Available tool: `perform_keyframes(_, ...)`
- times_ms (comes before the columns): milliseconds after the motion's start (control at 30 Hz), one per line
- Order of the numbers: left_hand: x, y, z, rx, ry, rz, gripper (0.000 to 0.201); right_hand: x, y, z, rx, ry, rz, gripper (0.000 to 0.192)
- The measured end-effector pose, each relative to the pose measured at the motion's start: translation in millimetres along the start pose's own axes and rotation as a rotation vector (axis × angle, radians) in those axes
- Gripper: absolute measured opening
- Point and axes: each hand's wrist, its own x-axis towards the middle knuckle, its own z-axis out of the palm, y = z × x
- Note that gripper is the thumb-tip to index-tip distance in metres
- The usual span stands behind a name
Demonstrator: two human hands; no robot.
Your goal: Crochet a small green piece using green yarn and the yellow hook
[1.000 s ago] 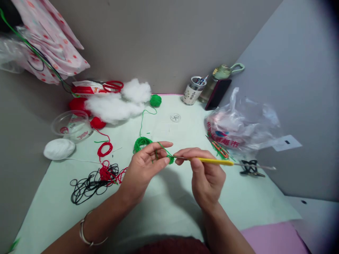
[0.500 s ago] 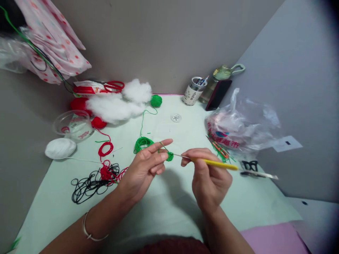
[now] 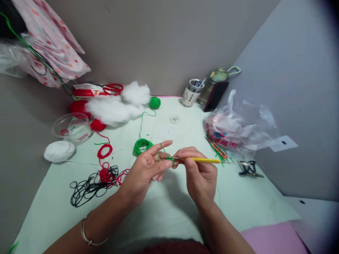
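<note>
Centre table: two hands at work, raised just above a pale green mat (image 3: 164, 211). Left hand (image 3: 144, 171) palm up, fingers half curled; green yarn (image 3: 162, 152) runs over the outstretched forefinger, and thumb with middle finger pinch one small green crochet piece (image 3: 171, 161). Right hand (image 3: 200, 174) closed around one yellow hook (image 3: 205, 160), thumb and forefinger pinching near its front; the metal tip sits in the green piece, right between the two hands. One bracelet (image 3: 86, 234) on the left wrist.

Green yarn, counted: one loose coil (image 3: 142, 145) on the mat just behind the left fingers, one small ball (image 3: 154, 102) at the far edge, a single strand joining them.

Red: two balls (image 3: 79, 106) at far left, one coil (image 3: 105, 151), one tangle mixed into one black cord heap (image 3: 90, 185) beside the left forearm. One white ball (image 3: 59, 151) at the left edge. One clear bowl (image 3: 71, 127) behind it. One heap of white stuffing (image 3: 116, 104). One pair of red scissors (image 3: 112, 88) on a packet against the wall.

Far right: one tin (image 3: 191, 93) with pens, one bottle (image 3: 215, 79), one dark phone (image 3: 215, 96) leaning against it. One plastic bag (image 3: 238, 123), crumpled. One dark clip (image 3: 249, 168) near the right edge. One small clear disc (image 3: 174, 119) mid-mat, well apart from both hands.
</note>
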Motion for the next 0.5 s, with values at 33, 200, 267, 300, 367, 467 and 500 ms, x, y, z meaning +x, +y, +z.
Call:
perform_keyframes(33, -0.4, 1.4, -0.7, -0.023, -0.028, -0.032, 0.058, 1.9, 0.1, -0.9, 0.085, 0.022, 0.062, 0.016)
perform_keyframes(200, -2.0, 5.8, -1.7, -0.060, -0.187, -0.085, 0.038, 14.5, -3.0, -5.5, 0.345, 0.058, 0.342, 0.024)
perform_keyframes(267, -2.6, 4.7, 0.4, 0.001, -0.172, -0.013, 0.031, 15.8, -3.4, -5.0, 0.378, 0.026, 0.405, 0.027)
perform_keyframes(300, -3.0, 3.4, 1.6, 0.044, -0.136, 0.038, 0.029, 15.0, -2.8, -4.0, 0.380, 0.017, 0.420, 0.028)
perform_keyframes(367, -3.7, -0.3, 3.5, 0.130, -0.032, 0.130, 0.028, 11.2, 0.1, -0.4, 0.356, 0.020, 0.408, 0.027)
perform_keyframes(467, -4.8, -5.6, 5.1, 0.197, 0.065, 0.206, 0.028, 3.7, 5.8, 6.1, 0.268, 0.050, 0.314, 0.022)
perform_keyframes(500, -5.2, -6.5, 5.6, 0.205, 0.073, 0.217, 0.027, 1.7, 7.2, 8.0, 0.231, 0.056, 0.278, 0.021)
